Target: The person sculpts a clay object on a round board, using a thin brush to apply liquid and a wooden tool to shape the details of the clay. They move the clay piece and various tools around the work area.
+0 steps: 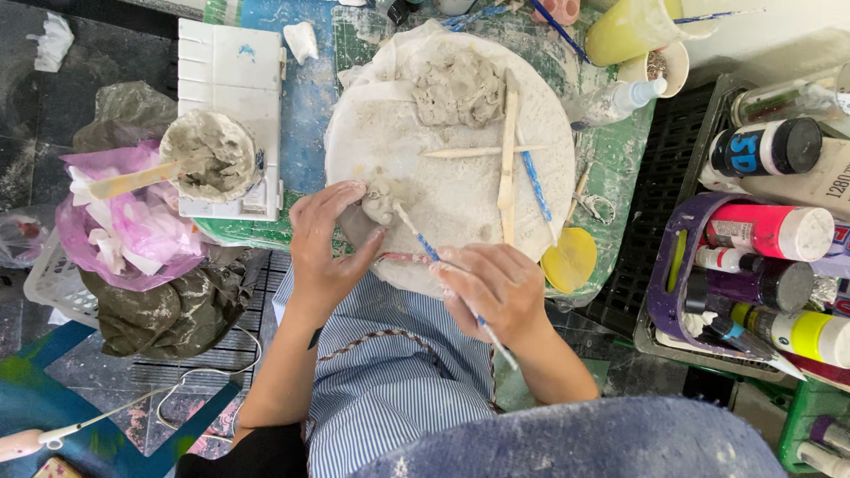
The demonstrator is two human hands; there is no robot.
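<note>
Pinching the small clay figure [382,204] at the near edge of the round board [460,190], my left hand [326,239] steadies it while my right hand [496,288] grips a blue-handled tool [434,257], tip seemingly touching clay. I'd keep strokes light, figure braced.

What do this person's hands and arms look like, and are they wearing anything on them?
Both the left hand and the right hand are bare, without gloves or rings that show. The forearms are bare too; a dark sleeve edge shows near the left elbow. A small dark mark sits on the inner left forearm. A blue-and-white striped apron covers the lap.
</note>
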